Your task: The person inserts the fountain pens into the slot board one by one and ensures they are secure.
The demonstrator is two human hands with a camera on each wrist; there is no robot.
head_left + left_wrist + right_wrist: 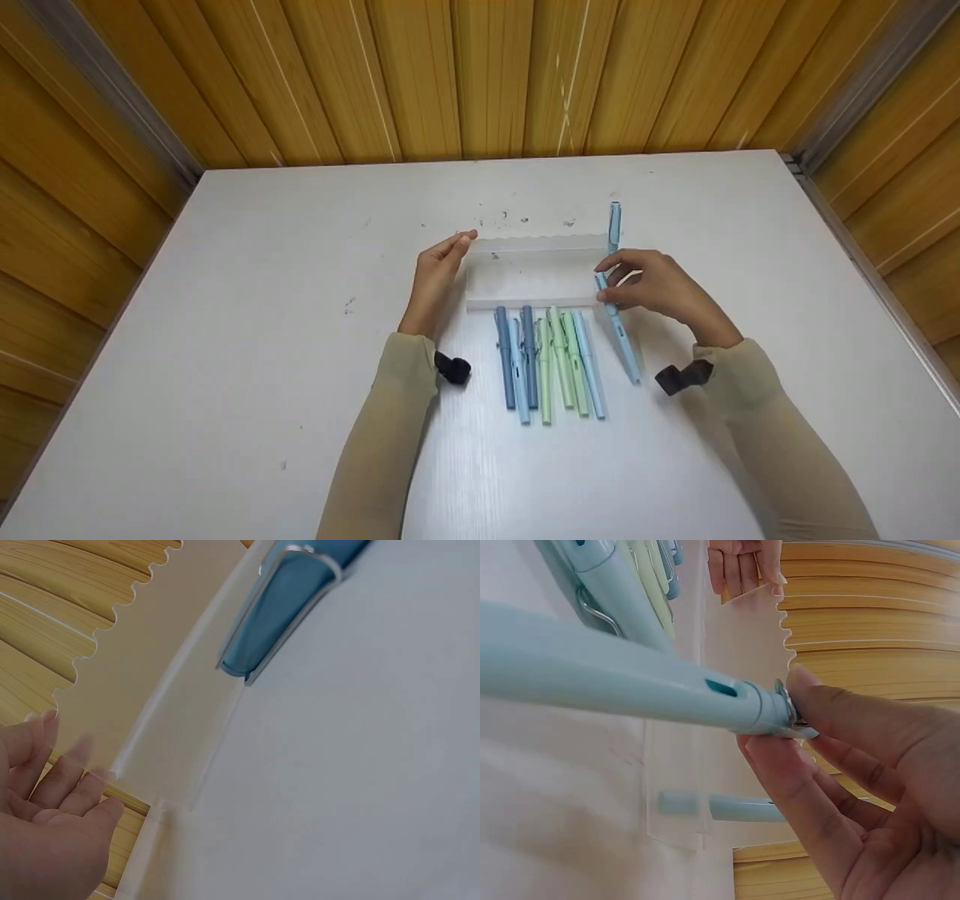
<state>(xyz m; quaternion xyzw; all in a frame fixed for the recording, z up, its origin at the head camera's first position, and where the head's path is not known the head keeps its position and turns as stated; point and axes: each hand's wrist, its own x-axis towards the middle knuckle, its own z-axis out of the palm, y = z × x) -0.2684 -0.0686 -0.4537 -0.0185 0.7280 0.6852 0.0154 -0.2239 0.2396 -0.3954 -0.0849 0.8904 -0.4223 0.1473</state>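
Note:
A clear plastic pen rack (536, 304) with a scalloped back edge (786, 630) stands on the white table. My left hand (442, 270) holds its left end, fingertips showing blurred through the plastic in the left wrist view. At the right end, my right hand (649, 289) pinches a light blue pen (622, 341) by its clip end between thumb and fingers. The pen slants toward the table's front. Another light blue pen (615, 225) lies across the rack's right end, partly hidden behind my right hand.
In front of the rack lies a row of several pens, dark blue (504, 360), pale green (545, 375) and light blue (589, 367). Wood-patterned panels (487, 82) rise behind the table (262, 375). Each wrist wears a black camera mount (454, 369).

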